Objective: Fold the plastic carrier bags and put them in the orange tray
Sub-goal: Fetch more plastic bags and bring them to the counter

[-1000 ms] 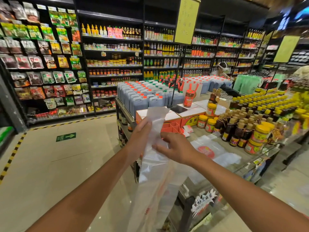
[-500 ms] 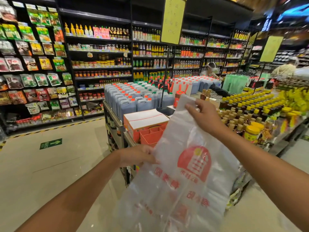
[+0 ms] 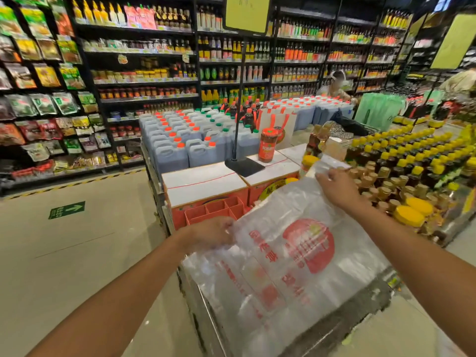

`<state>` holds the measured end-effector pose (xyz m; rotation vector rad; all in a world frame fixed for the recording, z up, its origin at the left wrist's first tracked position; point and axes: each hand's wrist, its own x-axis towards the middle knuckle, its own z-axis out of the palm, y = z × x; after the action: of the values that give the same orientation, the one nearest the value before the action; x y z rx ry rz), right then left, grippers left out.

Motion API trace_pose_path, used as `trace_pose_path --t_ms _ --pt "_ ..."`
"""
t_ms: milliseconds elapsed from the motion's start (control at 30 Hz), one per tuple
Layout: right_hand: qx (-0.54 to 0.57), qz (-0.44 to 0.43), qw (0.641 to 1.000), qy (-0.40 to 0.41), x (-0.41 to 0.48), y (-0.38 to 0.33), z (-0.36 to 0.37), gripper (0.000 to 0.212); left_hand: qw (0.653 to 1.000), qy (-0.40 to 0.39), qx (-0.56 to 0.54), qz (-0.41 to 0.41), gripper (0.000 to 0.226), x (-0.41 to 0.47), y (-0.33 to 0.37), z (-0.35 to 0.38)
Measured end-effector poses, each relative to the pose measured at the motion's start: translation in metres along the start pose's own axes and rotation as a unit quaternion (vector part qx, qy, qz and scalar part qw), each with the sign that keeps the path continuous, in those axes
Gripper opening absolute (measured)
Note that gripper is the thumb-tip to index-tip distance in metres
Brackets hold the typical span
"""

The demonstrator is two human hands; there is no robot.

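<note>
Shelves (image 3: pixel 144 81) full of packets and bottles go all round this big shop, and close in front stands a counter (image 3: pixel 190 295) loaded with jugs, jars and boxes. On the near part of that counter lies the bag (image 3: pixel 296 266), see-through with red writing and a round red mark. A second ago it hung down long and thin in the air, with both grips close together at its top. Half a second ago it was pulled wide but not yet down on the counter. Now it is spread out flat on the counter and the two grips are well apart. I think this means the shaking-out part is done and the first fold can start. The bag is not folded yet and it is not in the orange tray (image 3: pixel 213 210), which sits just past the bag's left side, against the boxes. The bag's long way runs on a slant, from far right down to near left. Its top end points away, toward the little bottles with gold caps. Its bottom end points back at the person and seems to hang over the counter's edge. The right grip (image 3: pixel 334 186) has its fingers curled on the top end and pinches it. The left grip (image 3: pixel 211 234) pinches the bag's left edge, though its fingertips look blurry.
</note>
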<state>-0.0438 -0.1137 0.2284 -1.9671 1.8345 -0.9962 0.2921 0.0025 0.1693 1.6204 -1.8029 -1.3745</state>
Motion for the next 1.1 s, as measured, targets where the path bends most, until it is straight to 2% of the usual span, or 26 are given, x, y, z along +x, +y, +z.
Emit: trace_pose_path --t_ms 67,267,367,500,533,567,633,733,833,900,967,1033,1100 --pt "-0.017 0.027 0.998 -0.053 0.024 0.032 0.025 0.042 0.999 0.010 -0.015 -0.037 0.016 0.039 -0.011 0.010" --pt "-0.064 0.097 0.976 -0.181 0.073 0.128 0.104 0.042 0.991 0.048 0.088 -0.093 0.032 0.124 -0.051 0.043" --pt "-0.067 0.137 0.964 -0.216 0.077 0.154 0.132 0.046 0.984 0.064 0.128 -0.107 0.042 0.149 -0.070 0.061" --pt "-0.033 0.176 0.956 -0.234 0.076 0.171 0.150 0.026 0.975 0.070 0.153 -0.142 0.047 0.170 -0.090 0.081" --pt "-0.036 0.177 0.953 -0.242 0.076 0.176 0.153 0.024 0.973 0.077 0.163 -0.143 0.048 0.173 -0.092 0.086" --pt "-0.047 0.175 0.952 -0.248 0.075 0.182 0.157 0.030 0.971 0.089 0.177 -0.137 0.050 0.175 -0.092 0.089" --pt "-0.054 0.165 0.953 -0.248 0.073 0.195 0.165 0.052 0.965 0.120 0.208 -0.110 0.055 0.181 -0.097 0.093" --pt "-0.077 0.157 0.959 -0.223 0.066 0.207 0.170 0.070 0.954 0.148 0.247 -0.081 0.068 0.187 -0.104 0.096" --pt "-0.210 0.084 0.957 -0.180 0.046 0.204 0.172 0.072 0.928 0.131 0.345 -0.053 0.067 0.187 -0.109 0.109" --pt "-0.239 0.005 0.948 -0.210 0.020 0.195 0.178 0.069 0.914 0.125 0.386 -0.008 0.061 0.184 -0.112 0.122" --pt "-0.248 -0.057 0.927 -0.276 -0.007 0.189 0.189 0.074 0.896 0.100 0.430 0.035 0.061 0.182 -0.117 0.136" --pt "-0.257 -0.081 0.905 -0.329 -0.026 0.193 0.200 0.079 0.883 0.060 0.463 0.046 0.066 0.180 -0.120 0.144" --pt "-0.272 -0.087 0.893 -0.348 -0.039 0.204 0.209 0.078 0.880 0.027 0.472 0.042 0.079 0.177 -0.122 0.148"
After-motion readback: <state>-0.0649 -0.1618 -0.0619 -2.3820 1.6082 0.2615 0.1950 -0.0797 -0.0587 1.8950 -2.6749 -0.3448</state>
